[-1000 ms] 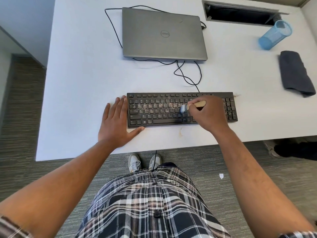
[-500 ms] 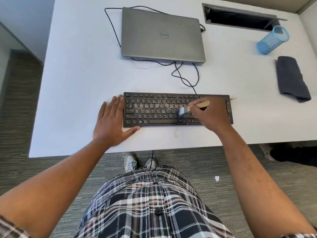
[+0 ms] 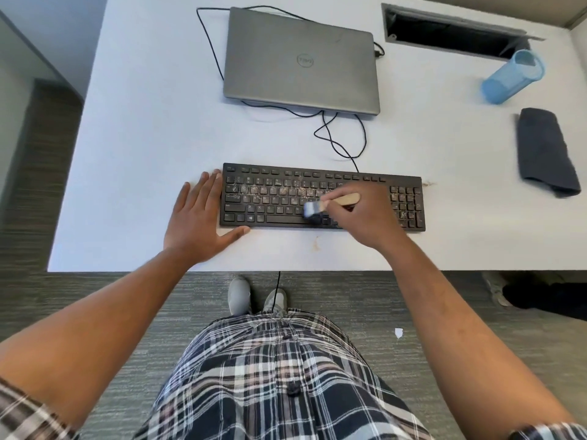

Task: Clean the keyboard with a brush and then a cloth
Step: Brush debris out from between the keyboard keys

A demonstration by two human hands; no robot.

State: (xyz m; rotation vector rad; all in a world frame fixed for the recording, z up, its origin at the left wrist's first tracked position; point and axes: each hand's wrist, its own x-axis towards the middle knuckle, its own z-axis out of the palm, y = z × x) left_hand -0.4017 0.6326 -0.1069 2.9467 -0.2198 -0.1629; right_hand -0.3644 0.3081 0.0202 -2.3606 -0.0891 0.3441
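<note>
brush [image 3: 330,203] is gripped by right hand [image 3: 362,214] over dusty keyboard [image 3: 273,198] at frame centre, left hand [image 3: 198,222] is laid flat on counter [image 3: 143,154] touching keyboard's left edge, cloth [image 3: 544,150] is seen far right.

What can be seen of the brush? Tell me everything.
The brush is small, with a pale, wood-like handle and a light bluish, motion-blurred head. The right hand grips the handle, hiding its middle; the free end pokes out toward the number pad. It lies nearly level, the head pointing left over the lower key rows of the black keyboard, near the right end of the space bar. Blur hides whether the bristles touch the keys.
</note>
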